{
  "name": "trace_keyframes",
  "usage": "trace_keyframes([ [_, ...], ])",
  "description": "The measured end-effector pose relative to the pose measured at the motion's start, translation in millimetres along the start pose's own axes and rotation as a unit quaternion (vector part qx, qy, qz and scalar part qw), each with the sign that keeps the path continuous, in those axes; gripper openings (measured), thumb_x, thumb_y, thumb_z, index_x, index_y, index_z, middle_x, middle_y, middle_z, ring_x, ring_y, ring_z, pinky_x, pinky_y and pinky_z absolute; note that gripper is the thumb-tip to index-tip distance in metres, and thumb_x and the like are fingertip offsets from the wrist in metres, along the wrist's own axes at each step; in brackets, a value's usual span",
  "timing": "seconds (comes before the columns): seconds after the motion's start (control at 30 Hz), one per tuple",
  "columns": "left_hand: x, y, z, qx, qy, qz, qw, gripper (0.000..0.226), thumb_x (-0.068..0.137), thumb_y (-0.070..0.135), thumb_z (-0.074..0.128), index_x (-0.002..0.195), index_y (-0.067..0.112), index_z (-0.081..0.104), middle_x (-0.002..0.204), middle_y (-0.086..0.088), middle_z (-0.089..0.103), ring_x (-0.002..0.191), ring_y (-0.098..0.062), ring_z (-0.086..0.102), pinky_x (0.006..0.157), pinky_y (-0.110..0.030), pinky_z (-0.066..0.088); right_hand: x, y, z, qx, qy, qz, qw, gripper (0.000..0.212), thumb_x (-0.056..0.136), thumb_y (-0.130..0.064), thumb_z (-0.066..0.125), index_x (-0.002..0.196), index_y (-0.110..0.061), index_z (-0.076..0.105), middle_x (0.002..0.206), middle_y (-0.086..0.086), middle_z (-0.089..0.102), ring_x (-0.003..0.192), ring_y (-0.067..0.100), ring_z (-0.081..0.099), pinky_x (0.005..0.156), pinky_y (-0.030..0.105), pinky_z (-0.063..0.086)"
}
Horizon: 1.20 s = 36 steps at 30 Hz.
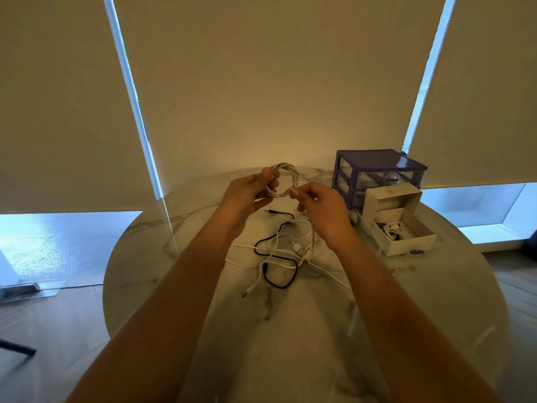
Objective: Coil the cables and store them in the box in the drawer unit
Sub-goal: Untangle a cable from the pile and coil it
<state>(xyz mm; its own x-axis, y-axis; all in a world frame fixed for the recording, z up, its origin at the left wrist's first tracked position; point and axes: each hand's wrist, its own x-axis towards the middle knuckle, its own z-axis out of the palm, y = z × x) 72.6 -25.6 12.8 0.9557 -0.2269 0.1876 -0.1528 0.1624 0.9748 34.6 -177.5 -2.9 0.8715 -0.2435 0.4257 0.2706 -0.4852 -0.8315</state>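
Drawn blinds (276, 82) hang behind the round marble table (290, 330) where I work. From my head view, my left hand (247, 196) grips a braided white cable (283, 180), already wound into a neat ring and held up above the table. My right hand (319, 205) pinches the ring's near side, apparently at the loose end. So I judge this first coil nearly done: next I should tuck that end and carry the ring to the open white box (406, 231), which sits in the pulled-out bottom drawer of the purple drawer unit (377, 173) to my right. A black cable (276, 251) and white cables (302, 245) lie tangled below my hands, not yet coiled.
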Motion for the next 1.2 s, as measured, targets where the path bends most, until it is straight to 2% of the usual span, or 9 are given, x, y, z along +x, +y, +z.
trace_keyframes([
  [0.1, 4, -8, 0, -0.099, 0.015, -0.046, 0.994, 0.027, 0.096, 0.030, 0.054, 0.105, 0.009, 0.069, 0.083, 0.004, 0.068, 0.079, -0.009, 0.063, 0.076, -0.020, 0.055, 1, 12, 3, -0.098, 0.031, -0.088, 0.991, 0.020, 0.093, -0.029, 0.059, 0.096, -0.014, 0.071, 0.085, 0.002, 0.067, 0.076, 0.016, 0.062, 0.069, 0.032, 0.050],
  [0.17, 5, -15, 0, -0.123, 0.014, -0.057, 0.991, 0.025, 0.095, 0.030, 0.055, 0.102, 0.011, 0.069, 0.081, 0.005, 0.069, 0.081, -0.010, 0.064, 0.078, -0.022, 0.055, 1, 19, 5, -0.112, 0.042, -0.107, 0.987, 0.022, 0.093, -0.031, 0.059, 0.097, -0.014, 0.072, 0.089, 0.002, 0.069, 0.080, 0.018, 0.062, 0.071, 0.036, 0.050],
  [0.37, 8, -40, -2, -0.213, 0.042, -0.042, 0.975, 0.017, 0.096, 0.022, 0.056, 0.103, 0.010, 0.064, 0.097, -0.002, 0.069, 0.085, -0.014, 0.068, 0.087, -0.030, 0.056, 0, 35, 10, -0.039, -0.036, 0.012, 0.999, 0.019, 0.092, -0.014, 0.061, 0.108, -0.013, 0.072, 0.100, 0.004, 0.069, 0.079, 0.011, 0.060, 0.082, 0.037, 0.054],
  [0.47, 8, -45, 0, -0.231, 0.052, -0.034, 0.971, 0.014, 0.096, 0.019, 0.055, 0.101, 0.009, 0.063, 0.091, -0.001, 0.068, 0.084, -0.015, 0.067, 0.085, -0.029, 0.057, -2, 38, 6, -0.037, -0.050, 0.033, 0.998, 0.019, 0.090, -0.013, 0.064, 0.106, -0.011, 0.073, 0.087, 0.001, 0.070, 0.065, 0.005, 0.056, 0.079, 0.036, 0.055],
  [0.57, 4, -45, 3, -0.228, 0.040, -0.023, 0.973, 0.013, 0.097, 0.018, 0.053, 0.098, 0.008, 0.062, 0.076, 0.003, 0.070, 0.081, -0.014, 0.068, 0.085, -0.029, 0.057, -2, 39, 4, -0.037, -0.030, 0.053, 0.997, 0.014, 0.089, -0.017, 0.066, 0.098, -0.010, 0.074, 0.069, -0.005, 0.063, 0.059, 0.012, 0.058, 0.075, 0.043, 0.057],
  [0.7, -1, -43, 3, -0.229, 0.026, -0.024, 0.973, 0.016, 0.097, 0.020, 0.052, 0.094, 0.007, 0.062, 0.078, 0.000, 0.068, 0.084, -0.014, 0.067, 0.076, -0.025, 0.058, -8, 29, 4, -0.018, -0.076, 0.058, 0.995, 0.011, 0.088, -0.007, 0.066, 0.096, -0.011, 0.072, 0.078, 0.004, 0.064, 0.057, 0.013, 0.058, 0.059, 0.026, 0.056],
  [0.87, -11, -39, 0, -0.243, 0.035, -0.013, 0.969, 0.017, 0.095, 0.024, 0.055, 0.095, 0.011, 0.065, 0.088, 0.000, 0.069, 0.091, -0.014, 0.067, 0.076, -0.024, 0.056, -13, 28, -8, -0.025, -0.049, 0.032, 0.998, 0.011, 0.088, -0.025, 0.066, 0.089, -0.017, 0.075, 0.073, -0.006, 0.069, 0.065, -0.004, 0.060, 0.063, 0.006, 0.043],
  [1.03, -17, -40, 6, -0.122, 0.087, 0.022, 0.989, 0.013, 0.094, 0.021, 0.058, 0.101, 0.015, 0.068, 0.095, -0.001, 0.070, 0.088, -0.010, 0.067, 0.077, -0.021, 0.055, -12, 28, -3, 0.046, 0.025, 0.039, 0.998, 0.011, 0.092, -0.026, 0.061, 0.089, -0.018, 0.069, 0.076, -0.009, 0.069, 0.080, 0.004, 0.064, 0.074, 0.017, 0.046],
  [1.2, -16, -39, 8, -0.097, 0.083, 0.046, 0.991, 0.012, 0.094, 0.015, 0.057, 0.100, 0.011, 0.067, 0.092, -0.005, 0.069, 0.085, -0.014, 0.066, 0.077, -0.021, 0.056, -12, 27, -2, 0.088, 0.086, 0.040, 0.992, 0.017, 0.095, -0.024, 0.057, 0.096, -0.013, 0.070, 0.085, -0.010, 0.070, 0.085, -0.003, 0.062, 0.075, 0.013, 0.045],
])
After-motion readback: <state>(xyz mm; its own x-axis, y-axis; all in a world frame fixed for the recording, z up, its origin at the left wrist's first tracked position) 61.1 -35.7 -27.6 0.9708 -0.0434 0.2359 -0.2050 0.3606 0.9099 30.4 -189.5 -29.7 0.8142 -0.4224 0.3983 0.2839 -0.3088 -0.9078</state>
